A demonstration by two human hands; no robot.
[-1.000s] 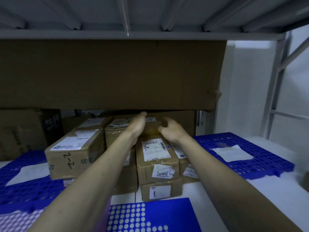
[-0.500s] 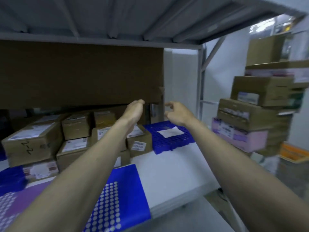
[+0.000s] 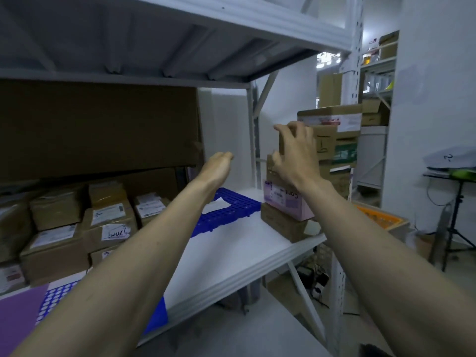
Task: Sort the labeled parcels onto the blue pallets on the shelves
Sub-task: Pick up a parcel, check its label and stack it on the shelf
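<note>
- The right hand (image 3: 293, 155) reaches out to a tall stack of parcels (image 3: 304, 181) at the right end of the white shelf (image 3: 231, 256). Its fingers are curled around the left edge of a small brown box (image 3: 284, 144) high in the stack, thumb lower down against the side.
- The left hand (image 3: 217, 167) is stretched forward over the shelf, fingers straight and together, holding nothing and touching nothing.
- In that stack, a pink box (image 3: 286, 202) with a white label sits on a brown carton (image 3: 282, 224) that rests on the shelf edge.
- Just left of the stack, a blue pallet (image 3: 231, 210) lies on the shelf with a white sheet of paper (image 3: 215, 205) on it.
- Farther left, labelled brown parcels (image 3: 108, 220) are piled in several layers under a large sheet of cardboard (image 3: 98, 127).
- At the near left of the shelf lies a purple and blue board with white dots (image 3: 51, 302).
- An orange crate (image 3: 378, 216) sits beyond the stack; a black tripod (image 3: 453, 228) stands at the far right.
</note>
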